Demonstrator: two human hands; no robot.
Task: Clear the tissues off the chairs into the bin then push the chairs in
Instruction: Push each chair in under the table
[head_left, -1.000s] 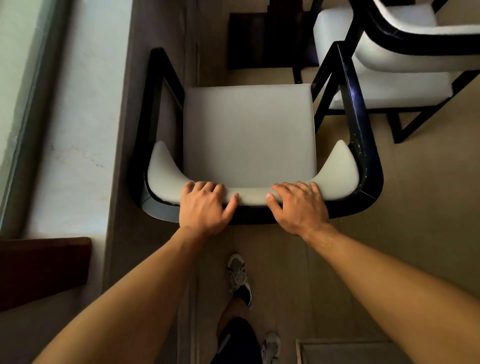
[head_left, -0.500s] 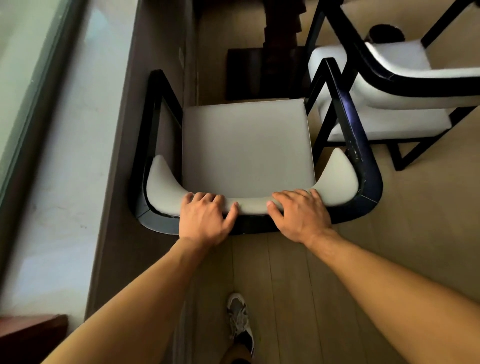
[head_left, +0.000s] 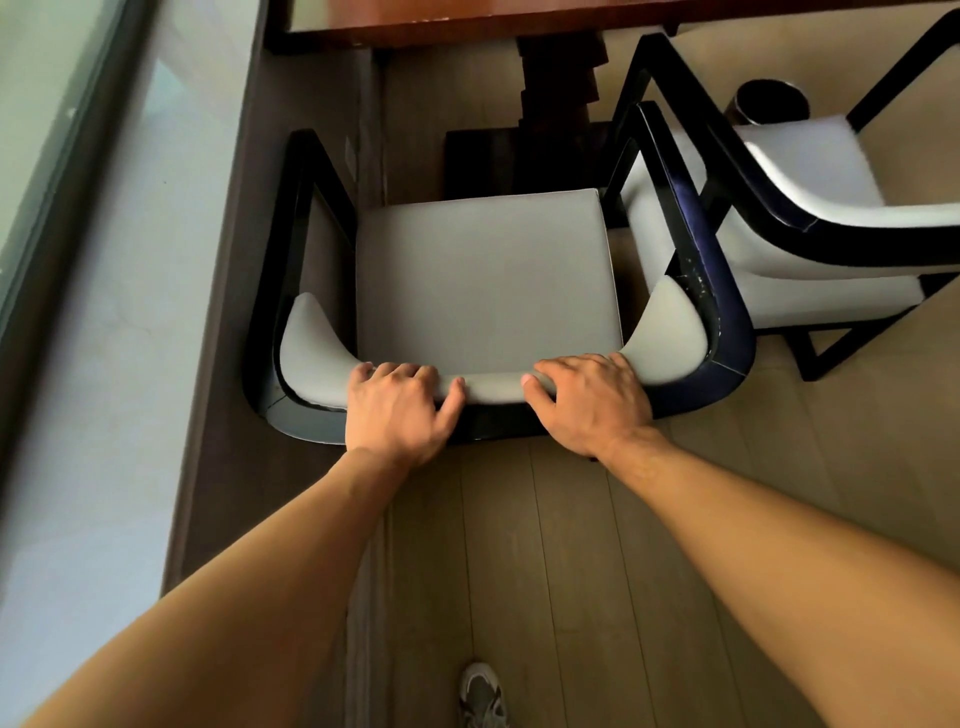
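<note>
The left hand (head_left: 397, 410) is laid over the top of the chair (head_left: 488, 280) back, just left of the frame's centre; its fingers (head_left: 395, 371) are curled over the grey padded rim and the thumb is pressed against the pad toward the middle. The right hand (head_left: 592, 402) is set on the same rim just right of centre, fingers folded over the pad and thumb pointed toward the other hand. Both hands are closed around the back rest, a short stretch of pad being left bare between them. Both bare forearms are stretched out from the lower corners of the frame.

The chair is seen from above in the middle of the frame: a grey square seat, bare of tissues, framed by black arms that curve round into the back. Its front edge is placed against the dark stepped pedestal (head_left: 561, 78) of a table (head_left: 467, 18), whose reddish top is seen along the upper edge. A second chair (head_left: 810, 171) with a white seat is stood at the upper right, its black frame just beside the first chair's right arm. A dark round bin (head_left: 769, 101) is partly seen beyond it. A pale ledge (head_left: 104, 312) is run down the left side. One shoe (head_left: 483, 696) is seen on the wooden floor (head_left: 545, 571) at the bottom centre.
</note>
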